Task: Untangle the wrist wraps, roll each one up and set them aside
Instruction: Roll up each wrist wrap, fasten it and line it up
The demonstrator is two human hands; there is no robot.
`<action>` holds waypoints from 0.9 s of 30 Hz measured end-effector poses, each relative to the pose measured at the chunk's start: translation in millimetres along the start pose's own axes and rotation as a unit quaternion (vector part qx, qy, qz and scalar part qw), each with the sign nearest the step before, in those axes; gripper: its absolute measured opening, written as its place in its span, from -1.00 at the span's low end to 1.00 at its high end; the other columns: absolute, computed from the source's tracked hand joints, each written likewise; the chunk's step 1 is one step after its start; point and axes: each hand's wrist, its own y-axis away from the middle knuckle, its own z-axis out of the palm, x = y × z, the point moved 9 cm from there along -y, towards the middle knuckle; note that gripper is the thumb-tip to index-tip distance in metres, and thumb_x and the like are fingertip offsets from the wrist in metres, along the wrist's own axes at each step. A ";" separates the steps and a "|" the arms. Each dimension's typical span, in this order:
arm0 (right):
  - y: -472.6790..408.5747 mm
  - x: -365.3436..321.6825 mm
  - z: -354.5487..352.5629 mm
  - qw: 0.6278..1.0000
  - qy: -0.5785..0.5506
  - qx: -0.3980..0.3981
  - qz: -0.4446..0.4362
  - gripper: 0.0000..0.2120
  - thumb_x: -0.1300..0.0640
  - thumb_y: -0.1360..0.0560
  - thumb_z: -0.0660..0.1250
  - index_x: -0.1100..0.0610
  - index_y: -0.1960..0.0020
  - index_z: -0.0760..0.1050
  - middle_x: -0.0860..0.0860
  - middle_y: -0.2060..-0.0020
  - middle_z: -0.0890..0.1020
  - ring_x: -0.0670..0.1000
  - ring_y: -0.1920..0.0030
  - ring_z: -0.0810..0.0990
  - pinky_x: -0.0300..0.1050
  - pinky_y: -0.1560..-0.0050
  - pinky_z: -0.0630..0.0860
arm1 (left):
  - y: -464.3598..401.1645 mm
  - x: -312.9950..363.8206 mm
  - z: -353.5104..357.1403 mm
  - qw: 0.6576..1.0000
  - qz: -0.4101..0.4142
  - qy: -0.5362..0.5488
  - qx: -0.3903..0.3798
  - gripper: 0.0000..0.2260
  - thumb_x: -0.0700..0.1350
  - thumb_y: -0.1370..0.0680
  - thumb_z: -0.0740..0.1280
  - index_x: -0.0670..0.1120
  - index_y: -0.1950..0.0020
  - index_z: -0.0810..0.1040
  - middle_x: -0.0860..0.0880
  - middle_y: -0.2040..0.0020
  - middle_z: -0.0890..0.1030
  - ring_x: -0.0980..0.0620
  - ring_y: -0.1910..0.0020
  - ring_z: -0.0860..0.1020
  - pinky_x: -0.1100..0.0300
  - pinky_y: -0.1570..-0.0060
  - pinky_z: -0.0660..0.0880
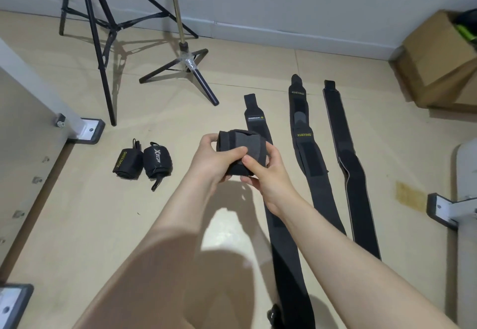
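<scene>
Tan floor (pixel 180 225) against a grey wall, tripod (pixel 103 44) and light stand (pixel 185 62) at the back, cardboard box (pixel 436 55) far right, metal frame feet at both edges.

Both hands meet above the floor on one roll (pixel 241 151), a dark wrap nearly wound up. Left hand (pixel 214 161) curls round its left end, thumb on top, fingers (pixel 206 139) hooked over the far side. Right hand (pixel 268 173) pinches the near right side, thumb pressing down a grey flap, probably the velcro tail. The roll is off the floor, held between the two thumbs.

Left of the left fingers, two finished rolls (pixel 142 163) sit touching each other on the floor, set aside. Right of the right fingers, three wraps lie flat and straight: strip one (pixel 281 238) runs right under the right hand and forearm, strip two (pixel 307 163) just beyond, strip three (pixel 348 173) furthest out. Strip two looks like two wraps overlapped end on end; can't tell for sure.

Step, by my read: closing off the third roll. About half left.

Risks: if the thumb lifts before the flap catches, the roll springs loose and unwinds. Loose grip at the left end could let layers telescope out sideways. Setting it down carelessly could knock the finished rolls, or the hook patch could snag strip one directly below.
</scene>
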 end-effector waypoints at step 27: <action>-105.0 153.5 -87.2 0.859 0.511 0.036 0.018 -0.56 0.18 -0.55 0.23 0.13 -0.41 0.33 0.04 -0.44 0.31 -0.06 -0.38 0.28 -0.30 -0.33 0.16 | -153.2 -130.3 -70.8 0.825 0.209 -0.497 0.171 -0.48 -0.18 -0.50 0.31 -0.17 -0.44 0.27 -0.18 -0.48 0.20 -0.19 -0.44 0.14 -0.05 -0.38 0.07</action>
